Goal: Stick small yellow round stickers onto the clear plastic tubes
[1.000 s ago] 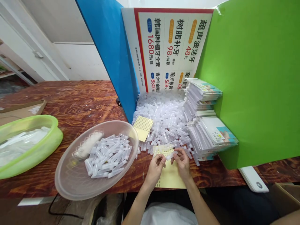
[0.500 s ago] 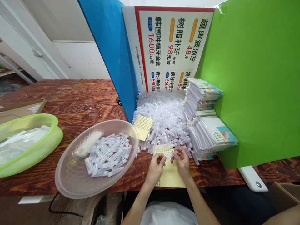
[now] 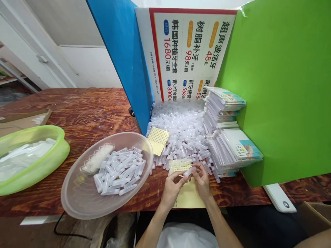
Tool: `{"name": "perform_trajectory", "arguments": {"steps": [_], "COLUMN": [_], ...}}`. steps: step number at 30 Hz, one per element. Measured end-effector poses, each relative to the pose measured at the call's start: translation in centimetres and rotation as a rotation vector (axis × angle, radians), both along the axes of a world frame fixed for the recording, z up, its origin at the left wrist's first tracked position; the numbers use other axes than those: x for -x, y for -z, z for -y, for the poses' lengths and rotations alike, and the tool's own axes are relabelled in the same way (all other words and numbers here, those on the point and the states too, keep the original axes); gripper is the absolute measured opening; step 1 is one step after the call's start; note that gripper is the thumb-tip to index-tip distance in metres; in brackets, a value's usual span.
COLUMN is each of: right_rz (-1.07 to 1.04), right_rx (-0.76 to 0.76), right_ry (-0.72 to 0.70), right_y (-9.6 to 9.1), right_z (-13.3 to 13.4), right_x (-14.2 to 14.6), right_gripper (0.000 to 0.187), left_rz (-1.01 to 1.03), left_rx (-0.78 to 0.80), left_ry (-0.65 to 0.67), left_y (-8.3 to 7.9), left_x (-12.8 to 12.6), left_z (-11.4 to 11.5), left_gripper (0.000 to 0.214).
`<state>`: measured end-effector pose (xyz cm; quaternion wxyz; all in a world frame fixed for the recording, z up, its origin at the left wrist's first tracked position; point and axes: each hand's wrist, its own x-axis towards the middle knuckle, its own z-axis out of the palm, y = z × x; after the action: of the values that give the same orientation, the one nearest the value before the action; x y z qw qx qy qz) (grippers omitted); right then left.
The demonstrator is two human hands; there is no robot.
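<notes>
One tube (image 3: 189, 171) between left fingers (image 3: 180, 176) and right fingers (image 3: 198, 171)

A reddish-brown wooden tabletop (image 3: 90, 110). On its left sits a green basin (image 3: 60, 151), then a clear basin (image 3: 74, 203) near the front edge. Farther right lies a heap of clear plastic tubes (image 3: 181, 127), touching stacks of cards (image 3: 232, 148). One yellow sticker sheet (image 3: 190, 198) lies at the near edge, a second yellow sheet (image 3: 157, 139) against the heap. Flat cardboard (image 3: 23, 120) lies far left.

I'm looking at a small packing workbench: heaped clear plastic tubes (image 3: 181, 127), stacked leaflets (image 3: 230, 144), dental price poster (image 3: 188, 51) behind.
</notes>
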<state>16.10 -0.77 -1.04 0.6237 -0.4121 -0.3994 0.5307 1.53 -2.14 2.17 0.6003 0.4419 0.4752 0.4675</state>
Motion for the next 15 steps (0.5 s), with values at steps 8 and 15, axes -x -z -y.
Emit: {"name": "perform_trajectory", "arguments": {"steps": [8,15], "right_rz": [-0.011,0.088], "right_rx": [-0.042,0.069], "right_ry": [-0.063,0.067], "right_y": [-0.5,1.9], "right_z": [0.1,0.6], "right_x": [0.0,-1.5], "right_gripper": [0.036,0.045], "left_rz": [-0.036,-0.242], "left_rx": [-0.007,-0.071], "left_ry": [0.185,0.095], "left_y": [-2.8,-2.2], "left_x": [1.1,-0.9], "left_z": [-0.7,0.3], "left_gripper": [0.029,0.032]}}
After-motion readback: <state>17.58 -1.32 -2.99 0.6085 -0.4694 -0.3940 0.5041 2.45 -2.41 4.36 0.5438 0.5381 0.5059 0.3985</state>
